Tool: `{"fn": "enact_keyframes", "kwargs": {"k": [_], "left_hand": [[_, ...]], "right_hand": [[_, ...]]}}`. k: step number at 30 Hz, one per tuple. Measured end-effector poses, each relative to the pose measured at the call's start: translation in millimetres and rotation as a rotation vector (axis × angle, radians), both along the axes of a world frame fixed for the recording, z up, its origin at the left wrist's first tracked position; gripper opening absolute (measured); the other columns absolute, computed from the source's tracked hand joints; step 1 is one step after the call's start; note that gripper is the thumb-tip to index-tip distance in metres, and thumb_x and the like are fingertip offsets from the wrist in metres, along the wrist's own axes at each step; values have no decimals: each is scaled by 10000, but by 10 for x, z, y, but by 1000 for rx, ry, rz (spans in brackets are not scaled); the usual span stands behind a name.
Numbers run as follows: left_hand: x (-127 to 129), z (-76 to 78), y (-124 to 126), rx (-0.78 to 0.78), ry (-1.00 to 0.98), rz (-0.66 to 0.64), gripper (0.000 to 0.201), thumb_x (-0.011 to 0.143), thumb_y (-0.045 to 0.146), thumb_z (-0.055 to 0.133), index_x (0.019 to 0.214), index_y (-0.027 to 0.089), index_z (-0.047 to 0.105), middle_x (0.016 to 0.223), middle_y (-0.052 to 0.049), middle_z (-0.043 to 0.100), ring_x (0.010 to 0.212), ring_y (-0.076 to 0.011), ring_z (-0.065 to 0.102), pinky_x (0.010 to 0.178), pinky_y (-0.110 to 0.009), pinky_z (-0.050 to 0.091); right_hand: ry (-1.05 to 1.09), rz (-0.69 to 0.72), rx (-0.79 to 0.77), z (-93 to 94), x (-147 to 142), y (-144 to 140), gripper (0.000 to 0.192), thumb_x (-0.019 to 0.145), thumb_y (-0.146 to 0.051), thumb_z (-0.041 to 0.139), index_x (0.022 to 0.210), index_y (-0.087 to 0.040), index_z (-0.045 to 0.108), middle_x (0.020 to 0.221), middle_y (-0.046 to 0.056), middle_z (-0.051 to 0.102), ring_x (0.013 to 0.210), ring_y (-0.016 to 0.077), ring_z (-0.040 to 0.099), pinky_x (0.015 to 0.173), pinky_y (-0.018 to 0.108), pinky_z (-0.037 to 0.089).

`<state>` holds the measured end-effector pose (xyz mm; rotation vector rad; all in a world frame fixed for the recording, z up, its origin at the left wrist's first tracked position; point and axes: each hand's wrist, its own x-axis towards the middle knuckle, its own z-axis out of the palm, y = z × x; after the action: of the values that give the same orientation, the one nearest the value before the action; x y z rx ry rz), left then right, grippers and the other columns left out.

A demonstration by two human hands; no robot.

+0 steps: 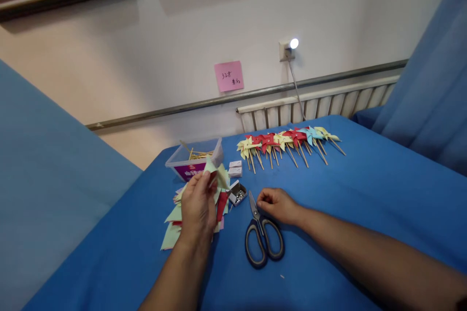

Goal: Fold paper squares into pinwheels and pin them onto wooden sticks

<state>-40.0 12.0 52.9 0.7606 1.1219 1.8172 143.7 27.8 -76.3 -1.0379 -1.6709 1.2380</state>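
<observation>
We note the left hand [198, 201] with its grip closed on pale-green paper [222, 178]; the right hand [280, 205] curls beside the scissors [256, 214] (whether its grip holds anything, we cannot tell).

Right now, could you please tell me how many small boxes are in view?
3: two closed boxes together beside the plastic tub, one open box by the scissors; others could be hidden behind the left hand.

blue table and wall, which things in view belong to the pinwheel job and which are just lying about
Likely in the work:
folded pale green paper in the left hand
paper pile
scissors
open box of small pieces
tub of sticks
pinwheels

Probably just there:
white scrap
pink note
lit plug-in lamp
</observation>
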Motion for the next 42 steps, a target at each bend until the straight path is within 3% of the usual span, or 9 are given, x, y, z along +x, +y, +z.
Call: {"fn": "enact_keyframes", "kwargs": {"k": [5, 13, 17, 22, 27, 30, 34, 38, 42], "left_hand": [[241, -82, 59, -160, -194, -359, 93, 768, 190, 558, 804, 179, 643, 854, -63, 726, 851, -183, 682, 806, -331, 547], [143, -321, 40, -101, -69, -342, 75, 755, 235, 665, 804, 193, 627, 878, -43, 720, 837, -178, 677, 778, -315, 551], [156, -358, -46, 50, 316, -264, 144, 750, 290, 718, 829, 202, 637, 923, -33, 721, 846, -175, 673, 800, -326, 530], [217, -388, -132, 465, 1205, -355, 103, 847, 177, 609, 883, 222, 695, 1083, -65, 718, 1098, -226, 598, 979, -427, 440], [190, -384, -102, 592, 1504, -404, 168, 862, 130, 575, 934, 228, 692, 1180, -58, 688, 1211, -251, 513, 991, -448, 424], [174, -410, -85, 518, 1414, -343, 172, 861, 151, 580, 965, 229, 692, 1189, -63, 679, 1197, -247, 528, 1018, -448, 400], [211, -484, -77, 220, 936, -233, 333, 833, 263, 644, 1163, 220, 634, 1208, -97, 660, 1104, -234, 600, 965, -406, 445], [281, -516, -61, -28, 397, -324, 365, 775, 390, 705, 1070, 180, 662, 1168, -121, 669, 1019, -228, 647, 856, -345, 497], [348, -511, -82, -144, 233, -443, 345, 719, 396, 757, 952, 153, 683, 940, -81, 719, 803, -172, 664, 746, -288, 501]], "right_hand": [[99, 2, -44, 93, 23, -1, 116, 796, -288, 567, 746, -183, 572, 682, -22, 597, 586, 109, 546, 578, 235, 457], [290, -43, -205, 255, 113, 3, 458, 796, -608, 571, 685, -165, 608, 610, 8, 607, 478, 100, 508, 480, 232, 384], [523, 54, -314, 342, 154, -68, 603, 815, -706, 497, 762, -135, 684, 684, 60, 664, 525, 110, 552, 523, 235, 419], [929, 193, -602, 410, 214, -86, 707, 876, -739, 318, 1040, -157, 683, 950, 106, 721, 778, 184, 668, 633, 284, 501], [959, 33, -590, 367, 268, 26, 373, 855, -439, 644, 1091, -152, 677, 983, 80, 747, 782, 185, 692, 710, 308, 538], [889, -27, -510, 342, 262, 45, 354, 747, -262, 771, 1075, -159, 687, 991, 70, 753, 782, 191, 702, 718, 310, 544], [907, -74, -477, 351, 231, 15, 323, 707, -275, 803, 992, -158, 706, 971, 76, 758, 799, 217, 706, 759, 354, 551], [852, -77, -462, 360, 205, -14, 349, 685, -305, 820, 979, -149, 715, 942, 84, 761, 760, 208, 703, 750, 348, 542], [781, -63, -420, 309, 172, -31, 419, 649, -328, 841, 1008, -150, 718, 926, 84, 762, 743, 205, 696, 766, 354, 523]]}}
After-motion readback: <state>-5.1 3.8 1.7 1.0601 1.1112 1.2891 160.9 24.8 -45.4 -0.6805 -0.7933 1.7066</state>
